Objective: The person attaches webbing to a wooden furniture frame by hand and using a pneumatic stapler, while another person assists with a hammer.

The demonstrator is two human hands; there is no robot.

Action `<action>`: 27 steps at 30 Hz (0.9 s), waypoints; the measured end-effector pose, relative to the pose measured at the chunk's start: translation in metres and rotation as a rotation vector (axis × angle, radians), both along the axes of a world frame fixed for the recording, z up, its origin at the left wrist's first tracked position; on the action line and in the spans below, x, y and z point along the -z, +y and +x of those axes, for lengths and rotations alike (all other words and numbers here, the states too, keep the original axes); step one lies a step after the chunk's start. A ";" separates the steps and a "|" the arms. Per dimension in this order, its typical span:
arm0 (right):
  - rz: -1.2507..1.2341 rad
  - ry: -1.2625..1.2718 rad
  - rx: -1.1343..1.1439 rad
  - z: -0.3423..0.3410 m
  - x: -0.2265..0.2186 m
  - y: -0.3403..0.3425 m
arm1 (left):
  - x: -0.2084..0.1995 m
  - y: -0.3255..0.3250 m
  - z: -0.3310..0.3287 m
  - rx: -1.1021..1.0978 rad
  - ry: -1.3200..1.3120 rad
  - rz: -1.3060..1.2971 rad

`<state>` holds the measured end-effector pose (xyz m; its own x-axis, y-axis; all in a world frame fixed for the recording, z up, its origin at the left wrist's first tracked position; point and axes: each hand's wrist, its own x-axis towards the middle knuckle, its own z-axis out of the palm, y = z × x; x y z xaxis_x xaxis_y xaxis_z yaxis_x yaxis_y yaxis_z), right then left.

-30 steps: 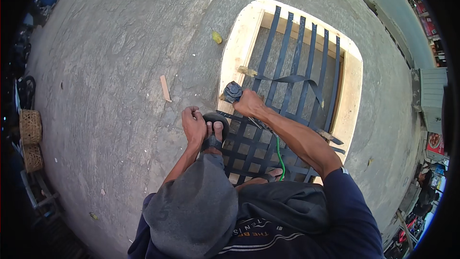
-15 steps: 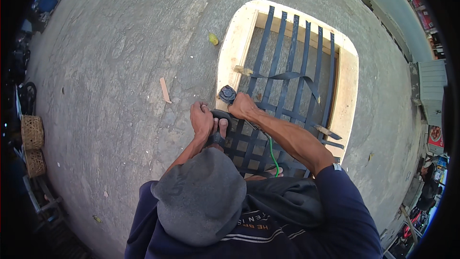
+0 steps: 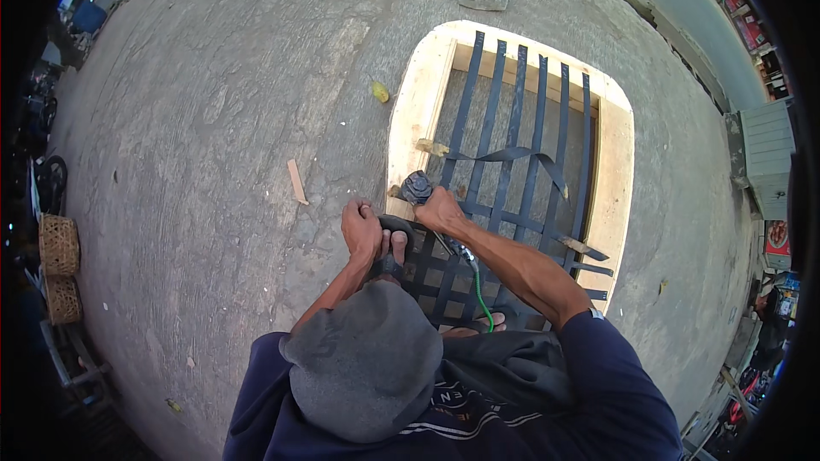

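The right hand [image 3: 442, 211], tightly closed, grips the tool [image 3: 417, 187] at the left edge of the frame [image 3: 418, 96]; straps [image 3: 515, 111] span it. The left hand [image 3: 362, 226] curls by a foot [image 3: 399, 242]; I cannot tell its hold. Lettering marks the shirt [image 3: 598, 401] and, faintly, the cap [image 3: 367, 367].

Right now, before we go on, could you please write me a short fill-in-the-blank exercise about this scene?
The right hand grips a black-topped tool near a ____-coloured hose.
At its far end, the pale frame bears ____ lengthwise dark straps.
That frame is made of ____.
Woven baskets show near the picture's ____ edge.

Missing words: green; six; wood; left.
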<state>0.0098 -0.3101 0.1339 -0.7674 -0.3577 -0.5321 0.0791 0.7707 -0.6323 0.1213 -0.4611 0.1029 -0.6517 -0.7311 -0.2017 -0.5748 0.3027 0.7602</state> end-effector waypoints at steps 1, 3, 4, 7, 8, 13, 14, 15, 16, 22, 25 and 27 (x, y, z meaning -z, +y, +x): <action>-0.007 -0.035 -0.003 -0.003 -0.001 0.000 | -0.001 -0.001 -0.001 -0.007 -0.009 0.008; 0.030 -0.067 -0.037 0.000 -0.006 -0.005 | -0.001 -0.004 -0.003 0.002 0.014 -0.050; 0.060 -0.091 -0.062 0.002 -0.007 -0.007 | 0.001 -0.004 -0.001 -0.008 0.003 -0.045; 0.071 -0.037 -0.050 0.008 -0.010 -0.012 | 0.003 -0.011 -0.008 -0.005 0.009 -0.046; 0.072 -0.052 -0.052 0.011 -0.013 -0.014 | 0.002 -0.012 -0.006 -0.004 0.009 -0.041; 0.080 -0.067 -0.038 0.005 -0.007 -0.005 | 0.005 0.000 -0.016 -0.002 -0.014 -0.007; 0.073 -0.059 -0.033 0.005 -0.005 -0.005 | 0.004 0.002 -0.009 0.007 -0.027 -0.009; 0.057 -0.082 0.003 0.007 -0.003 -0.003 | 0.005 0.003 -0.006 0.015 -0.043 -0.010; 0.042 -0.107 0.039 0.009 0.000 -0.001 | 0.008 0.001 -0.006 0.020 -0.039 -0.014; 0.065 -0.080 -0.009 0.024 -0.006 -0.009 | 0.002 -0.005 0.002 0.019 -0.031 0.001; 0.024 -0.093 0.027 0.009 -0.003 -0.010 | 0.007 -0.011 -0.019 0.025 -0.014 -0.075; -0.002 -0.093 0.189 0.012 0.012 0.016 | 0.024 -0.007 -0.015 0.063 -0.055 -0.058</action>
